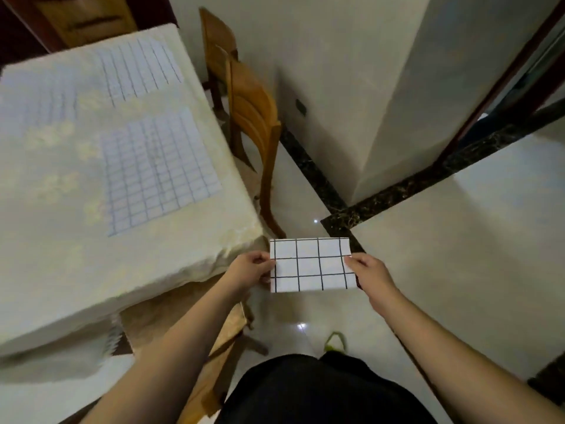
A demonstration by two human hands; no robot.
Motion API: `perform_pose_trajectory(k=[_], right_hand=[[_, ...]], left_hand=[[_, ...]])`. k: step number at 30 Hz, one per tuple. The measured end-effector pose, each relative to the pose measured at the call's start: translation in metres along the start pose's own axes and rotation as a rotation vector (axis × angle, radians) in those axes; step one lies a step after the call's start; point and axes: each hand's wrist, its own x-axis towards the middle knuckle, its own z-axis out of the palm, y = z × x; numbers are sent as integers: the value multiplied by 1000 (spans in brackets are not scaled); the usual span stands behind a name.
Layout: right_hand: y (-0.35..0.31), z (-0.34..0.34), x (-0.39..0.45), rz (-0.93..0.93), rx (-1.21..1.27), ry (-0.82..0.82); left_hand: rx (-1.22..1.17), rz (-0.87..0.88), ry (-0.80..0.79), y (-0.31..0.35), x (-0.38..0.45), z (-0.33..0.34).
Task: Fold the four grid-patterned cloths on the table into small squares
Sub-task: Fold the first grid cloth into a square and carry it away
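Both hands are clamped on one folded grid cloth, held flat in the air over the floor, just off the near right corner of the worktop. The left hand pinches its left edge, thumb on top; the right hand pinches its right edge the same way. Three more grid cloths lie spread out on the worktop: one at the near right, one at the far right, one at the far left, all blurred. A wooden chair stands beside the worktop's right side.
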Motion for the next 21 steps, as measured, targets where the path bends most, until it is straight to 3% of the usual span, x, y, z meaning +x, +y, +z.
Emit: perform_pose_trajectory(k=[12, 21], right_hand=[[-63, 58, 84, -14, -281, -390], [-95, 142, 139, 33, -429, -544]], left_hand=[[-222, -118, 371, -12, 23, -37], [-269, -112, 465, -38, 72, -103]])
